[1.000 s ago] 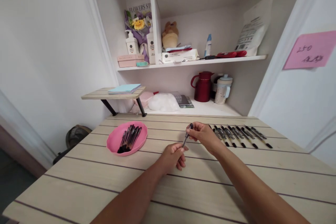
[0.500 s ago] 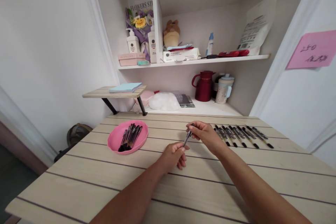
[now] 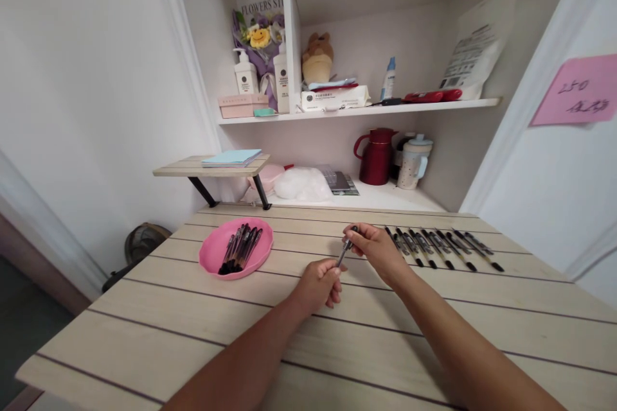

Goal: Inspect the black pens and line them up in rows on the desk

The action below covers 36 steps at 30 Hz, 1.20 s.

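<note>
Above the middle of the table I hold a dark, partly clear pen [image 3: 344,253] in both hands, slanting up and away from me. The fingers of my left hand [image 3: 318,282] are closed around its near end and hide it. My right hand [image 3: 369,244] pinches the far, dark end between thumb and fingers. To the left, a pink scalloped plate [image 3: 208,257] bears several similar pens [image 3: 243,249] in a bunch. On the right, several pens and loose pen parts [image 3: 443,249] lie side by side in a row, just beyond my right hand.
A small raised shelf [image 3: 178,169] with blue paper [image 3: 232,158] stands at the table's back left. Behind the table are a clear plastic bag [image 3: 303,185], a red jug [image 3: 376,157] and a pale tumbler [image 3: 413,164]. A white shelf [image 3: 414,108] with bottles and a plush toy runs above.
My view has shifted slightly. Both hands keep their hold on the pen in nearly the same place, and more of the row's left end shows beside my right hand.
</note>
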Available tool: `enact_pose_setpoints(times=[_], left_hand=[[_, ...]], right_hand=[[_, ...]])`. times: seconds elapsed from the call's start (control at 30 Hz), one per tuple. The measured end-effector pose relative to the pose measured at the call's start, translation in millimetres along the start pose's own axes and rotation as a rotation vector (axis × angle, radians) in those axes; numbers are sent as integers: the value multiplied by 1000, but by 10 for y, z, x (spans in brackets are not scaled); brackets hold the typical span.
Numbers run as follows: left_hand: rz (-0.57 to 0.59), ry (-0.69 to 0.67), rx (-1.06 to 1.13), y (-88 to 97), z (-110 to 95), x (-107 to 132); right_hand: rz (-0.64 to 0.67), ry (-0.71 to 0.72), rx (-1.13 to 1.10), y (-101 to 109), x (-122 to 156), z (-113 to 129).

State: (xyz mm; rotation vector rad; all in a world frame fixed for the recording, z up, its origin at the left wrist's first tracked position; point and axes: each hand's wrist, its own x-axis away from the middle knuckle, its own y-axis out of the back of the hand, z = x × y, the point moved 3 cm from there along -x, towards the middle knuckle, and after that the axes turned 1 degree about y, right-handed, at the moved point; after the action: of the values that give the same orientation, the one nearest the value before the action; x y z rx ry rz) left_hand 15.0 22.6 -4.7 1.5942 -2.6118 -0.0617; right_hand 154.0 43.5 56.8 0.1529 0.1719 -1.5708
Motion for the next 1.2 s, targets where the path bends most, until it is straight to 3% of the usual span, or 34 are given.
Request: enact_pose_setpoints(times=[0.17, 0.27, 0.33, 0.4, 0.5, 0.53, 0.6, 0.7, 0.87, 1.2], left_hand=[[-18, -5, -34, -16, -42, 22], [-161, -169, -260, 100, -225, 43], [-336, -271, -494, 289, -428, 93], [-526, -263, -718, 572, -646, 182], [-798, -45, -1033, 1105, -903, 387], [-831, 89, -1093, 1280, -937, 456], [-845, 365, -1161, 1580, -931, 584], [-856, 530, -1184, 1851, -844, 702], [-833, 610, -1186, 1981, -678, 719], [-768, 596, -1192, 1989, -577, 633]], right_hand=[[0, -7, 52, 35, 5, 8], [-44, 10, 58, 105, 15, 73], [-88, 8, 46, 175, 9, 98], [-120, -10, 51, 250, -10, 98], [-143, -24, 76, 349, -45, 86], [-147, -21, 84, 376, -54, 86], [-157, -17, 97, 417, -63, 94], [-172, -26, 98, 450, -62, 105], [-159, -56, 107, 472, -73, 69], [-237, -45, 165, 738, -170, 15]])
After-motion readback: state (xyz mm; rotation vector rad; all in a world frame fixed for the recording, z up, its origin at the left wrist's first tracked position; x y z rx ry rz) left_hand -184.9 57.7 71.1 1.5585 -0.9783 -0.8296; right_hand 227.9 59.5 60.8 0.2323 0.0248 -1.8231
